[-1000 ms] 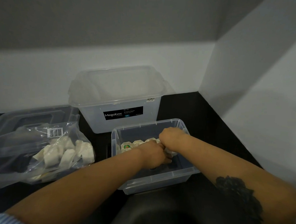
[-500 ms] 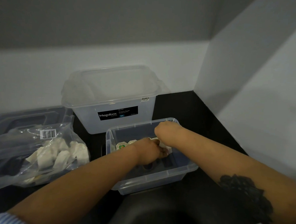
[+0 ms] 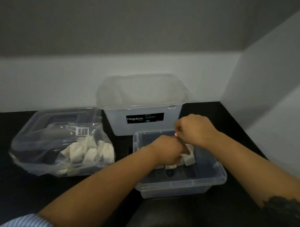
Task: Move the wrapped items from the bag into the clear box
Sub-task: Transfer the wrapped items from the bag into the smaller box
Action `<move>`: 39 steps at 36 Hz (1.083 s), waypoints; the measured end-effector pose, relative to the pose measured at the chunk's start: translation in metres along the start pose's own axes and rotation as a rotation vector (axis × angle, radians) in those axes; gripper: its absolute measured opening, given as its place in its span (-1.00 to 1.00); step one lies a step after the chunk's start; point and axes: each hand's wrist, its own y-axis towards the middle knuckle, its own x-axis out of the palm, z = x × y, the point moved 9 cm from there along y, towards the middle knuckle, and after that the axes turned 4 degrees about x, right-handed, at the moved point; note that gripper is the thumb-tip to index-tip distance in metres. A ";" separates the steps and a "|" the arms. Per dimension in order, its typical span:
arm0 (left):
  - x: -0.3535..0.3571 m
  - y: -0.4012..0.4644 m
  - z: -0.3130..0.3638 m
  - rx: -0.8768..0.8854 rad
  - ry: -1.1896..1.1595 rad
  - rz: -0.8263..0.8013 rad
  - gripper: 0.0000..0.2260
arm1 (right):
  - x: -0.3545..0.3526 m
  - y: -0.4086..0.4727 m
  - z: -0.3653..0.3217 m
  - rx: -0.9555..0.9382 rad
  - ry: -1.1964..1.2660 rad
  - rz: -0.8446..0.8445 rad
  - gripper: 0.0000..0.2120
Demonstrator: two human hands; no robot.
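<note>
A small clear box [image 3: 182, 185] sits on the black counter in front of me. Both hands are inside it. My left hand [image 3: 168, 151] curls around white wrapped items [image 3: 189, 158] low in the box. My right hand [image 3: 194, 130] is raised above the box's back edge with fingers curled; whether it pinches anything is hidden. A clear plastic bag [image 3: 42, 143] lies to the left, with several white wrapped items [image 3: 91, 151] bunched at its right end.
A larger lidded translucent Megabox tub [image 3: 141, 103] stands behind the small box against the wall. A clear lid with a dark handle [image 3: 64, 118] lies under the bag. A wall closes the right side. A dark rounded surface [image 3: 184, 216] is at the bottom.
My right hand has lifted from inside the box to above its back edge. My left hand stays low in the box on the wrapped items. The camera view shifted.
</note>
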 end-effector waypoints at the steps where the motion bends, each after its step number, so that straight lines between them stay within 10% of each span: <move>1: -0.010 -0.007 -0.003 -0.026 -0.018 0.048 -0.65 | -0.005 0.000 0.000 0.016 0.035 0.025 -0.80; 24: -0.096 -0.260 -0.151 -0.602 -0.351 0.616 -0.81 | -0.071 0.030 -0.168 -0.011 0.589 0.238 -0.90; 39: 0.045 -0.277 -0.201 -0.669 -0.240 -0.313 -0.67 | -0.010 0.047 -0.301 -0.240 0.168 -0.118 -0.72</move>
